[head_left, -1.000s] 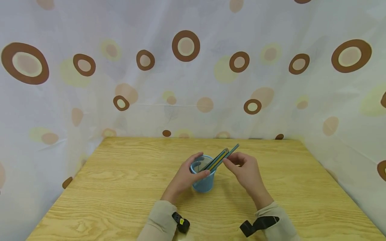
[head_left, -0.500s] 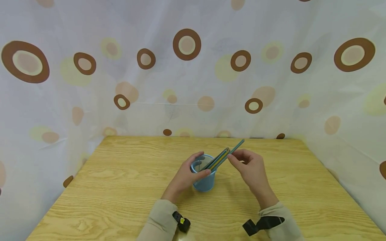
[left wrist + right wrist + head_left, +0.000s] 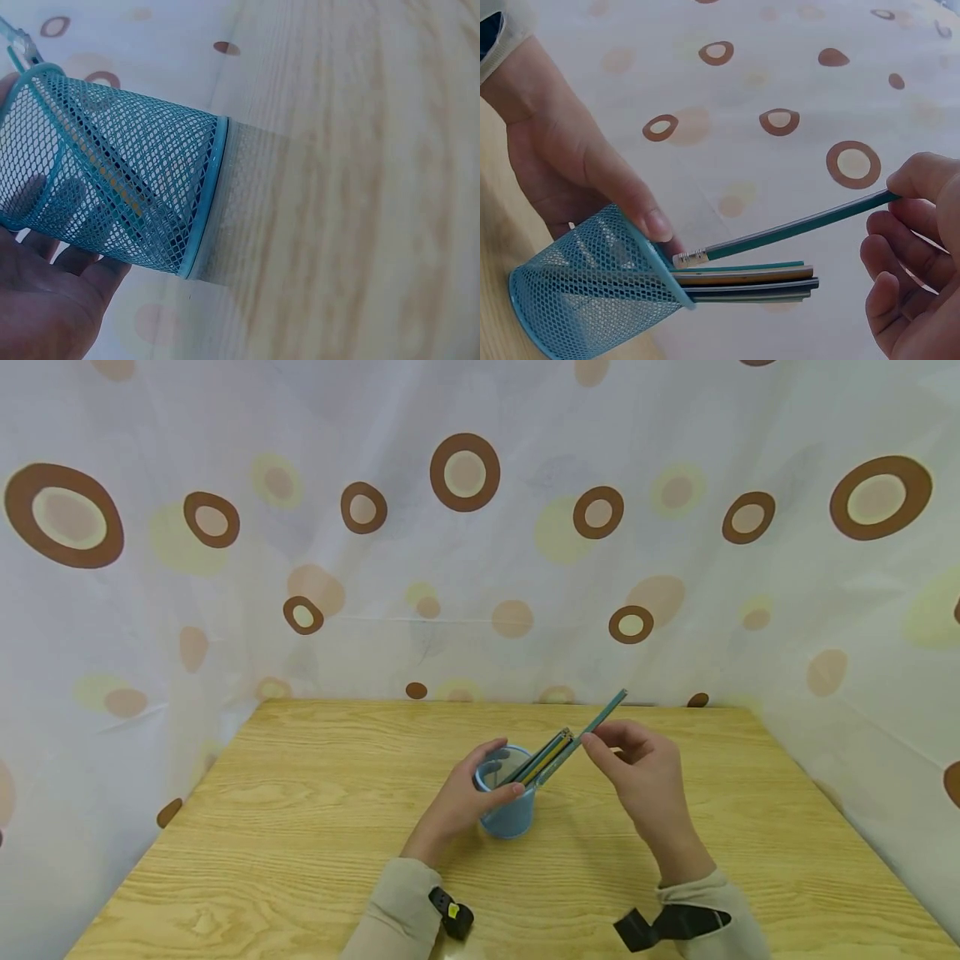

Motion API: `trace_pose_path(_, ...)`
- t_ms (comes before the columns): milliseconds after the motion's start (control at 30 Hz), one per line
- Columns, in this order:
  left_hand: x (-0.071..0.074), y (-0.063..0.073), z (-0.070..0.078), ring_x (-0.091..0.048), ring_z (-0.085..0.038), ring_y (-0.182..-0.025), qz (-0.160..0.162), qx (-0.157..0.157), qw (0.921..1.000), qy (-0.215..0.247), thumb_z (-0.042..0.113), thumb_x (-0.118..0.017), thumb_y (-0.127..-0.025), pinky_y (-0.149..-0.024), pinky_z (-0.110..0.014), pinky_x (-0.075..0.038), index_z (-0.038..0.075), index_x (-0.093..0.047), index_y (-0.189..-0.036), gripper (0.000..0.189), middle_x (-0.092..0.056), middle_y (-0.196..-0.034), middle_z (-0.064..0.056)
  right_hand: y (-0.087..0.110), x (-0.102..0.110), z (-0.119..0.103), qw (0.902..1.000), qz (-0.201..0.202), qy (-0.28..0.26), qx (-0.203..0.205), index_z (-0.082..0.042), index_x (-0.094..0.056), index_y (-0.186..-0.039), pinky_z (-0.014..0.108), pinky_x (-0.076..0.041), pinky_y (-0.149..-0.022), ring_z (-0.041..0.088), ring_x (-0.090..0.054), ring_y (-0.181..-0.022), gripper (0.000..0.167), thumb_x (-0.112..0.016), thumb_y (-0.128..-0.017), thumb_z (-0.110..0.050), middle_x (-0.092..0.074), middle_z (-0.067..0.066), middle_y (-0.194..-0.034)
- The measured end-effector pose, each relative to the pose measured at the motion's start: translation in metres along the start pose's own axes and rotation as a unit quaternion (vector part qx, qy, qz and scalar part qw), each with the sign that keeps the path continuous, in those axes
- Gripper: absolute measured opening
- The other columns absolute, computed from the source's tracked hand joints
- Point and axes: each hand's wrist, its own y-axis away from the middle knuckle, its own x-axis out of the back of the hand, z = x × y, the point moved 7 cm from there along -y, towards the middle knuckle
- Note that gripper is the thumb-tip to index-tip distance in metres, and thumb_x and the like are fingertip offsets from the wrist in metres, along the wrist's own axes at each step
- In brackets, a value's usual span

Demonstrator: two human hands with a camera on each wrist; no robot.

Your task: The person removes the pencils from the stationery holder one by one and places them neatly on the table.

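Observation:
A light blue wire-mesh pen cup (image 3: 508, 818) sits on the table, gripped near the rim by my left hand (image 3: 459, 797), thumb on the near side and fingers across the opening. Several pencils (image 3: 780, 283), dark, green and yellow, lean out of the cup to the right. My right hand (image 3: 648, 777) pinches one green pencil (image 3: 802, 223) by its far end, between thumb and fingers. Its eraser end (image 3: 690, 259) lies at the cup's rim, just above the other pencils. Through the mesh, the left wrist view shows the pencils' lower parts (image 3: 112, 176).
The wood-grain table (image 3: 300, 793) spreads around the cup on all sides. A pale curtain with brown rings (image 3: 465, 568) encloses the back and both sides. A black wrist camera (image 3: 453, 914) is strapped at each sleeve.
My right hand has moved up and to the right, drawing the green pencil farther out of the cup. The left hand and the cup stay almost where they were.

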Motion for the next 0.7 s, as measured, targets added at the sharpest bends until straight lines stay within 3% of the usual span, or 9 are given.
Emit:
trace_pose_path(367,0.000,0.000,-0.001,-0.037,-0.025,-0.138,-0.002,-0.003,1.0000,0.000,0.044,-0.075,-0.087,-0.105,-0.056,-0.034,0.037,-0.041,-0.148,0.070,-0.043,-0.148,0.004,0.001,0.006,-0.002,1.0000,-0.001,0.004,0.007,0.008,-0.071,-0.105,0.023,-0.052,-0.071,0.013,-0.065,-0.079,0.022,-0.071,-0.093,-0.011,-0.072,-0.001,-0.091)
trace_pose_path(500,0.000,-0.001,0.000,-0.037,-0.025,-0.138,-0.001,-0.005,1.0000,0.002,0.044,-0.076,-0.086,-0.106,-0.056,-0.034,0.036,-0.042,-0.148,0.071,-0.043,-0.148,0.004,0.000,0.008,0.006,0.9998,-0.006,0.018,0.002,0.006,-0.071,-0.106,0.022,-0.052,-0.070,0.011,-0.063,-0.080,0.022,-0.070,-0.094,-0.013,-0.071,-0.002,-0.091)
trace_pose_path(700,0.000,0.000,0.001,-0.037,-0.025,-0.138,-0.001,-0.002,1.0000,0.007,0.043,-0.076,-0.086,-0.106,-0.056,-0.033,0.035,-0.042,-0.149,0.072,-0.043,-0.148,0.003,-0.001,0.009,0.030,0.9977,-0.020,0.053,-0.038,0.005,-0.071,-0.109,0.023,-0.052,-0.071,0.013,-0.064,-0.082,0.026,-0.068,-0.095,-0.018,-0.069,0.010,-0.094)
